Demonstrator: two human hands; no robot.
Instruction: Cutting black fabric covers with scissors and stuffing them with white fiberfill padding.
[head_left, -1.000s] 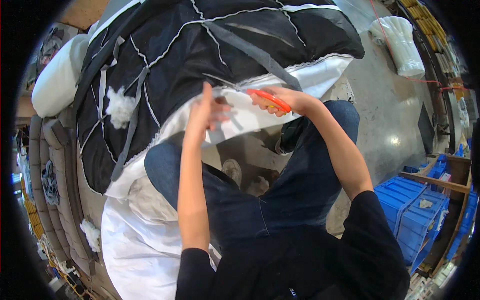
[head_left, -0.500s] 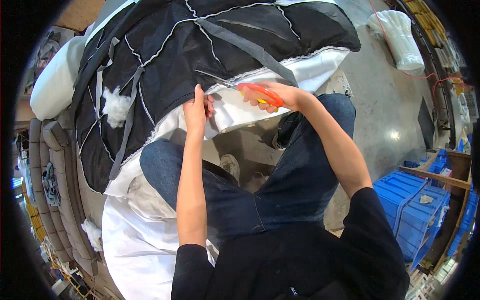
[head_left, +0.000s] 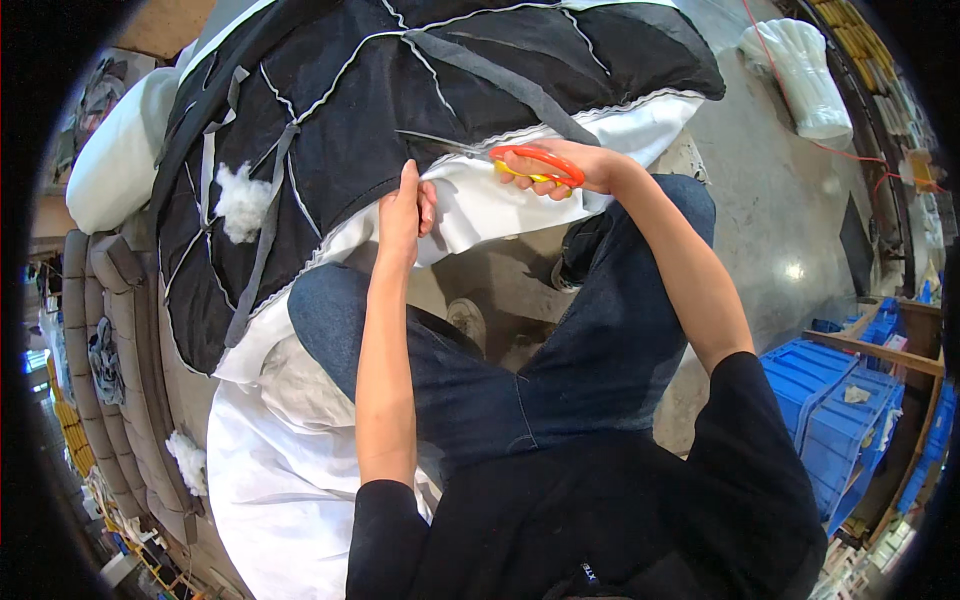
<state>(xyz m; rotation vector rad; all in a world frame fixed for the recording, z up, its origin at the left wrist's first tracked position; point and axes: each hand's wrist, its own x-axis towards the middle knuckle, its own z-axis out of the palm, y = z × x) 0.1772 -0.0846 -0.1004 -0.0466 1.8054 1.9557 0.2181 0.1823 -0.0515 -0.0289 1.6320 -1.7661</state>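
My left hand [head_left: 402,215] pinches the soft, floppy black cover [head_left: 400,90] at its hem; my right hand [head_left: 575,165] clenches orange-handled scissors [head_left: 500,155].

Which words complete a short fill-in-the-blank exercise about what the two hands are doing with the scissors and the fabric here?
1. The right hand holds scissors whose handles are ____ in colour.
2. The left hand grips the edge of the ____ fabric beneath the black cover.
3. The scissor blades point toward the person's ____ side.
4. The stacked crates on the floor at the right are ____.

Missing words: orange; white; left; blue
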